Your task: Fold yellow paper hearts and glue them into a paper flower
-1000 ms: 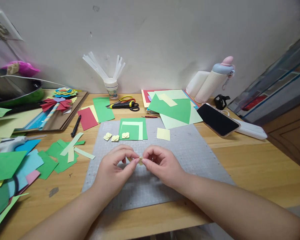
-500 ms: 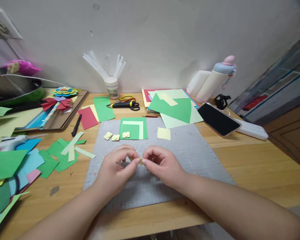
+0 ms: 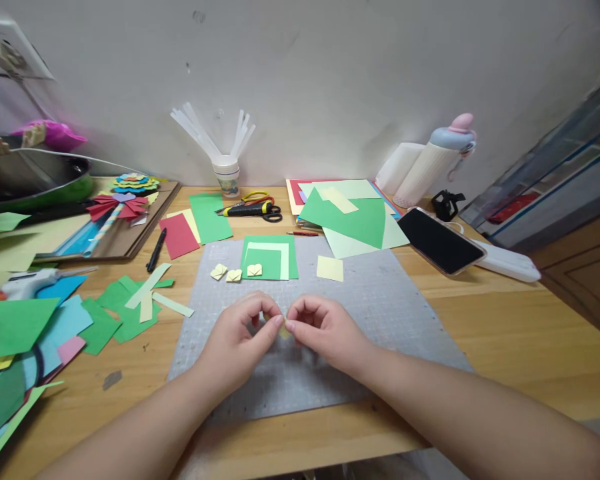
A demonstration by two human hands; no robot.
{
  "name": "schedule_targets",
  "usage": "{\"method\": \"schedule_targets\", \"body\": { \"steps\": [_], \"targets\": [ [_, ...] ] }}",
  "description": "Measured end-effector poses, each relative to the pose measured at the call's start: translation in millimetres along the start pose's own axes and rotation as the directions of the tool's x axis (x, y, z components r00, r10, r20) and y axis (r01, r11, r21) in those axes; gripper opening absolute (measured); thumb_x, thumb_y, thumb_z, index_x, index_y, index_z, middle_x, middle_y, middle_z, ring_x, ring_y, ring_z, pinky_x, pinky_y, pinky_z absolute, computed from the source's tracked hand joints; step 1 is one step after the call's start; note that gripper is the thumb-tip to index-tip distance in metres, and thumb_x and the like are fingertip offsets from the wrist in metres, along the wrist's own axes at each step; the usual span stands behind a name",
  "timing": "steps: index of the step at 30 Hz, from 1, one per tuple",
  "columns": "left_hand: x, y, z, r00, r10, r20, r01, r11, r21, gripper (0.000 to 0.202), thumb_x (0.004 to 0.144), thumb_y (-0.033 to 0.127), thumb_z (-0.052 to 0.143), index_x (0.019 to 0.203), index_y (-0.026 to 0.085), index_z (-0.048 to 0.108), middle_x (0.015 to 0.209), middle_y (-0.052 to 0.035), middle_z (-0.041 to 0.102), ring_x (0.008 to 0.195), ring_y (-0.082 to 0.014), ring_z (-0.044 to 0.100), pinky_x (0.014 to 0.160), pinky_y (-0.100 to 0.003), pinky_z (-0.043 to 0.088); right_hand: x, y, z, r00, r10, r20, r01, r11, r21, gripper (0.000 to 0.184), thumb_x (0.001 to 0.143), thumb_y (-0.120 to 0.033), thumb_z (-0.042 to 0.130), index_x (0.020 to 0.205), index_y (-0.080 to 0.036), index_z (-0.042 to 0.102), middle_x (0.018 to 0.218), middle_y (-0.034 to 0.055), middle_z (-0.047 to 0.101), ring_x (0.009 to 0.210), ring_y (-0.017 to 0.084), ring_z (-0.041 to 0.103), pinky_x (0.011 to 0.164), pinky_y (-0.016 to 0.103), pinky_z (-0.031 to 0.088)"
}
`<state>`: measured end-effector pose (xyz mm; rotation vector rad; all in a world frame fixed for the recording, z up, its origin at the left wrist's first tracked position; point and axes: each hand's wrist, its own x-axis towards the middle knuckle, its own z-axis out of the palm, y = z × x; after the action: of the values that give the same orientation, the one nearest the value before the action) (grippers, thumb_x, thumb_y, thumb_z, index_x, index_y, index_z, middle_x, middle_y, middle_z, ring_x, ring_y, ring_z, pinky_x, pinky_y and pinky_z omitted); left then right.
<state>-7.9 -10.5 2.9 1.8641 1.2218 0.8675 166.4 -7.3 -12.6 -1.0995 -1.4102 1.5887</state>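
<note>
Between my fingertips, just above the grey cutting mat (image 3: 380, 320), is a small piece of pale yellow paper (image 3: 285, 332), mostly hidden by the fingers. My left hand (image 3: 245, 330) pinches it from the left, thumb against forefinger. From the right my right hand (image 3: 330, 330) pinches it the same way. Three small folded yellow paper hearts (image 3: 234, 275) lie beyond my left hand, one of them on stacked green paper squares (image 3: 267, 262). A flat pale yellow square (image 3: 330, 269) rests on the mat beyond my right hand.
Green scraps and strips (image 3: 130, 313) lie left, near a black pen (image 3: 157, 251) and a glue gun (image 3: 27, 283). Scissors (image 3: 255, 209) and a cup of straws (image 3: 227, 177) stand toward the wall. A phone (image 3: 440, 240) and bottle (image 3: 433, 163) are at right.
Both hands keep pinching the yellow paper, and more of it shows below the fingertips. The whole view has shifted slightly.
</note>
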Motion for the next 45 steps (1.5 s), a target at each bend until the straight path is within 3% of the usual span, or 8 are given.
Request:
{"method": "schedule_targets", "body": {
  "steps": [9,12,16,22,29,36,41,45],
  "targets": [
    [3.5,-5.9,-2.5,0.991,0.096,0.092,-0.110,0.981,0.157,0.015,0.090,0.027,0.050,0.078,0.021,0.057,0.080,-0.0004,0.064,0.078,-0.0157,0.059,0.072,-0.027,0.045,1.1,3.0,-2.8,0.994,-0.105,-0.001,0.101,0.959,-0.265,0.009,0.079,-0.023,0.060,0.072,-0.019,0.058,0.065,-0.0027,0.052,0.058,0.010,0.045,0.054,0.023,0.035],
    [14.9,-17.6,-20.3,0.994,0.018,-0.112,0.022,0.940,0.341,0.018,0.089,0.036,0.050,0.091,0.024,0.062,0.090,-0.0010,0.068,0.084,-0.0182,0.061,0.075,-0.028,0.047,4.2,4.6,-5.2,0.996,-0.085,-0.022,0.076,0.965,-0.252,0.009,0.079,-0.024,0.059,0.072,-0.019,0.057,0.066,-0.0022,0.054,0.058,0.010,0.046,0.055,0.024,0.036],
    [36.5,-45.8,-55.6,0.926,-0.067,-0.372,0.241,0.863,0.445,0.025,0.086,0.030,0.047,0.100,0.018,0.063,0.106,-0.0108,0.064,0.101,-0.0286,0.057,0.091,-0.042,0.042,9.2,7.0,-9.3,0.999,-0.006,-0.039,0.000,0.986,-0.169,0.012,0.079,-0.029,0.060,0.075,-0.019,0.056,0.062,-0.0031,0.053,0.053,0.010,0.047,0.050,0.023,0.035],
    [48.2,-69.4,-63.6,0.904,-0.160,-0.397,0.356,0.795,0.490,0.028,0.072,0.034,0.062,0.093,0.017,0.069,0.103,-0.0147,0.063,0.108,-0.0387,0.052,0.094,-0.050,0.037,10.1,4.6,-10.8,0.999,0.008,-0.047,-0.014,0.990,-0.138,0.012,0.079,-0.030,0.060,0.077,-0.019,0.055,0.058,-0.0048,0.054,0.045,0.007,0.042,0.043,0.021,0.030],
    [42.0,-50.0,-62.5,0.879,-0.271,-0.392,0.397,0.872,0.287,0.021,0.066,0.034,0.066,0.081,0.021,0.063,0.079,-0.0045,0.065,0.077,-0.0247,0.058,0.070,-0.034,0.040,12.3,6.7,-11.9,0.998,-0.024,-0.062,0.017,0.994,-0.108,0.012,0.080,-0.030,0.060,0.077,-0.019,0.055,0.060,-0.0042,0.054,0.048,0.007,0.046,0.043,0.020,0.031],
    [29.2,-24.9,-47.2,0.926,-0.334,-0.179,0.313,0.940,-0.133,0.029,0.067,0.045,0.065,0.075,0.020,0.053,0.069,0.0018,0.055,0.056,-0.0113,0.047,0.054,-0.024,0.036,10.4,3.1,-9.7,0.998,-0.013,-0.059,0.018,0.997,0.078,0.018,0.077,-0.033,0.065,0.075,-0.018,0.055,0.062,-0.0037,0.055,0.048,0.007,0.049,0.041,0.019,0.033],
    [15.3,-13.1,-15.5,0.914,-0.386,0.123,0.399,0.807,-0.435,0.025,0.071,0.038,0.070,0.076,0.017,0.057,0.062,0.0050,0.050,0.053,-0.0074,0.040,0.051,-0.020,0.033,5.4,0.3,-6.7,1.000,-0.014,-0.027,0.018,0.988,0.156,0.019,0.075,-0.034,0.067,0.075,-0.018,0.056,0.062,-0.0041,0.056,0.048,0.007,0.050,0.039,0.018,0.033],
    [9.4,-8.5,-4.1,0.876,-0.434,0.209,0.480,0.748,-0.458,0.024,0.071,0.036,0.072,0.078,0.015,0.062,0.067,0.0010,0.060,0.061,-0.0094,0.049,0.058,-0.021,0.041,5.6,2.1,-7.0,0.998,-0.001,-0.058,0.004,0.999,0.051,0.015,0.077,-0.030,0.065,0.074,-0.018,0.056,0.062,-0.0045,0.054,0.050,0.007,0.050,0.042,0.019,0.033]
  ]
}}
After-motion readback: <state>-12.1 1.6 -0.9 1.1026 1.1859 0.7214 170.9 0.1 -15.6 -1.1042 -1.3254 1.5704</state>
